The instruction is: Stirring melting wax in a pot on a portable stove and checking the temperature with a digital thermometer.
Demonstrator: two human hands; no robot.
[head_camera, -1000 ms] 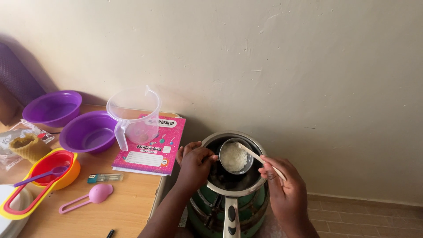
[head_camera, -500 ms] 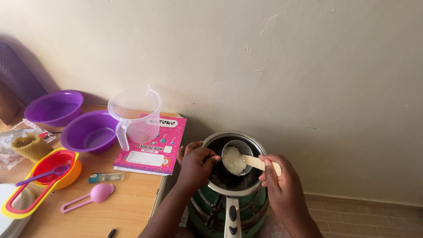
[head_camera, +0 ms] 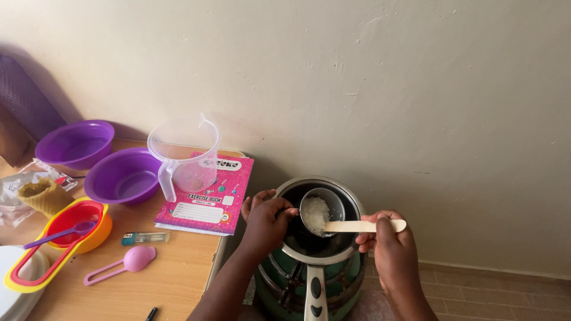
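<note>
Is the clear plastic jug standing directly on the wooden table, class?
No: the clear jug stands on the pink exercise book, which lies on the wooden table.

Two bare hands, the left hand (head_camera: 269, 219) and the right hand (head_camera: 389, 248), are seen with bare forearms; no sleeves, gloves, rings, watches or bracelets are worn on the parts shown, and the fingernails are kept short

Both forearms reach up from the bottom edge, angled toward each other. Left hand (head_camera: 267, 217) is curled into a loose fist, knuckles up, fingers (head_camera: 284, 209) pinched shut at the front. Right hand (head_camera: 389, 241) sits just across from it, back facing up, fingers wrapped closed, thumb tucked inward.
</note>
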